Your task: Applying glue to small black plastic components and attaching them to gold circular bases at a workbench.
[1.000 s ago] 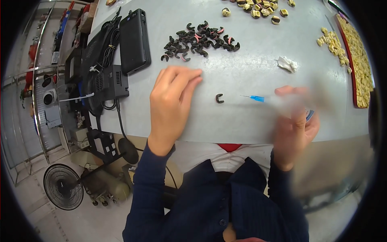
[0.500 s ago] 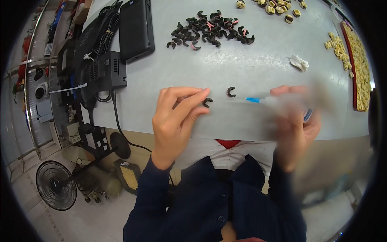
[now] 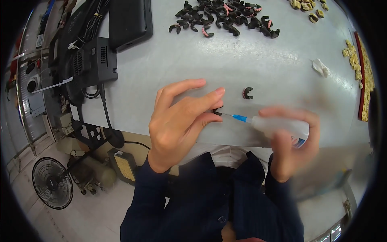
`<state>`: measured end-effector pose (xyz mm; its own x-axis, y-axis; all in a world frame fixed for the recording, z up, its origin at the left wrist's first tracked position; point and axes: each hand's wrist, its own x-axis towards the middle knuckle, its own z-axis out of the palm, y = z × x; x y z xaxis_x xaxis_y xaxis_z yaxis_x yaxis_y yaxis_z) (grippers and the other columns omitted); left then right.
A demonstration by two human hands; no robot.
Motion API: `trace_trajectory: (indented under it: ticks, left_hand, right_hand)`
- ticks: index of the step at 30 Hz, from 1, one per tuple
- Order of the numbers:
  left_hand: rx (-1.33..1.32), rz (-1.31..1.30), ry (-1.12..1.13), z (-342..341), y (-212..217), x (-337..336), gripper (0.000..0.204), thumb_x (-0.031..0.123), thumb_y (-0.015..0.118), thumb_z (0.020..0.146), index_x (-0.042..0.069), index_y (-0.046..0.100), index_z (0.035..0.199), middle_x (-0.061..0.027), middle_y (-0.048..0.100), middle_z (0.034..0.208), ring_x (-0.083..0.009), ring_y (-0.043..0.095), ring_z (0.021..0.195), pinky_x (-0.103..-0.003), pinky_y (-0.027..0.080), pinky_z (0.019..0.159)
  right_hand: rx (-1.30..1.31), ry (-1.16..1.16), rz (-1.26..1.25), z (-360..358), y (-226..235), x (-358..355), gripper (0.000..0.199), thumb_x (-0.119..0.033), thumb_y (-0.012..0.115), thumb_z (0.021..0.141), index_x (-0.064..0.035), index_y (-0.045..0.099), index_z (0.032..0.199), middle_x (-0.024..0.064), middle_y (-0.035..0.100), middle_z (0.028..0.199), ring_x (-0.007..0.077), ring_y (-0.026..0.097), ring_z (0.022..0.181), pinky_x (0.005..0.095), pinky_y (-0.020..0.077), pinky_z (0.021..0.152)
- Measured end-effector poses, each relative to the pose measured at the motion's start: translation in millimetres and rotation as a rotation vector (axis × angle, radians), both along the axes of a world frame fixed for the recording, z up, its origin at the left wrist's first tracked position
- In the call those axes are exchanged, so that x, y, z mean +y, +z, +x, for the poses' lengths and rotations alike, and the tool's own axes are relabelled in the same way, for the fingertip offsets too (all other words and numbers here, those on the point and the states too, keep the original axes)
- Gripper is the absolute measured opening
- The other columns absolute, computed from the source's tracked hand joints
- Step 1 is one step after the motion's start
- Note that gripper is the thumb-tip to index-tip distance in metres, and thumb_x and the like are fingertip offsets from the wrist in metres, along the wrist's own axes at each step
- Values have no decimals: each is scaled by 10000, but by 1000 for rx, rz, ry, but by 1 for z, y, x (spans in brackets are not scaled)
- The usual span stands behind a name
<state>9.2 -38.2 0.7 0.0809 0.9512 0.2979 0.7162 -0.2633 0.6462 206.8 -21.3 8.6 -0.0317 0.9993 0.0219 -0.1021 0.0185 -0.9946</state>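
Hands: two; left hand (image 3: pixel 171 127) and right hand (image 3: pixel 297 155).
Left fingers: thumb and index pinched on the held piece (image 3: pixel 218 111); one further finger extended, apart from it.
Right fingers: wrapped around the bottle (image 3: pixel 278 127), which lies nearly level above the table (image 3: pixel 181 64).
Bottle count: one, with one blue tip (image 3: pixel 239 118) and one thin needle (image 3: pixel 227 115) pointing left.
Needle position: end at the held piece; contact cannot be told.
Black pieces: one held; one loose piece (image 3: pixel 248 93); one heap (image 3: pixel 231 20) of more than twenty, overlapping, exact count not obtainable.
Yellow pieces: two groups, one at the upper right (image 3: pixel 308 5), one beside the tray (image 3: pixel 362 90).
Other items: one red-edged tray filled with yellow pieces; one white tissue (image 3: pixel 321 67); one black box (image 3: pixel 130 24); one fan (image 3: pixel 52 182).
Markings: printed blue patch on the bottle; print too blurred to read.
Held piece, location: between left thumb and index, left of the needle, near the loose piece.
Held piece, appearance: small, black, curved; partly hidden by the fingers.
Loose piece, appearance: black C-shape, mouth to the right, pink beads along its outer curve.
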Motion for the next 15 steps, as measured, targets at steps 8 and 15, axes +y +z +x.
trace_trajectory:
  ticks: [8, 15]
  left_hand:
    - [17, 25, 34, 2, 0, 0, 449, -25, 802, 605, 28, 689, 1036, -64, 735, 778, -246, 594, 1041, -331, 513, 780]
    - [23, 40, 31, 1, -2, 0, 451, -9, 814, 587, 21, 689, 1019, -66, 736, 780, -246, 596, 1037, -333, 514, 783]
  right_hand:
    - [-84, 72, 109, -2, -7, 2, 338, 35, 744, 752, 53, 528, 1013, 250, 688, 872, 270, 704, 824, 288, 528, 750]
    - [-189, 108, 168, -1, -7, 7, 347, 25, 765, 739, 47, 534, 997, 224, 699, 820, 241, 708, 796, 272, 524, 749]
